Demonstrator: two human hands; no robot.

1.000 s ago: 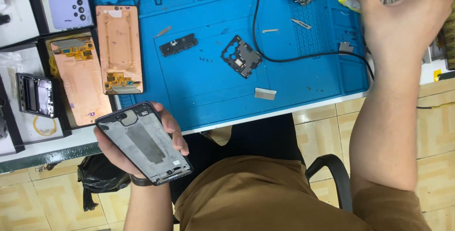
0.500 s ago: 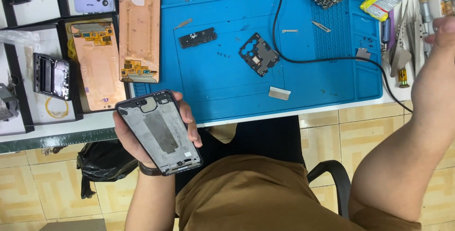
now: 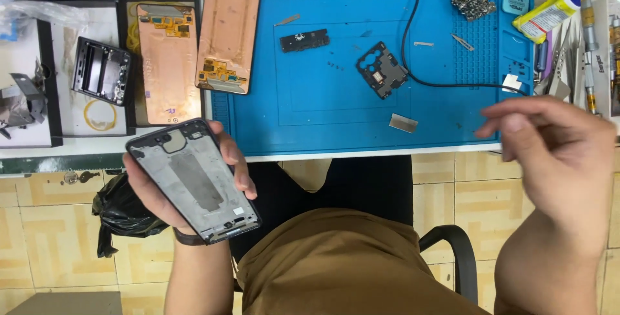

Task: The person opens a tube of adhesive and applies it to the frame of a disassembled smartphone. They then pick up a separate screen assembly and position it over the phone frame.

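My left hand [image 3: 158, 189] grips a bare phone frame [image 3: 194, 179], dark-rimmed with a grey inner plate, held flat over my lap just in front of the table edge. My right hand [image 3: 555, 153] hovers at the table's right front corner, blurred, fingers loosely curled toward the left with nothing in them. On the blue work mat [image 3: 323, 108] lie a black shield plate [image 3: 382, 69], a small black board [image 3: 303, 40], a thin metal strip [image 3: 403, 122] and a black cable [image 3: 413, 37].
Two copper-backed screen panels [image 3: 227, 31] [image 3: 169, 63] lie at the mat's left. A black phone frame part [image 3: 101, 71] sits on a white tray. A glue tube [image 3: 549, 14] and hand tools [image 3: 588, 43] fill the right side. A black bag [image 3: 123, 211] lies on the tiled floor.
My right hand has drawn back from the far right tools to the front table edge, empty. The left hand keeps hold of the phone frame; the view has shifted.
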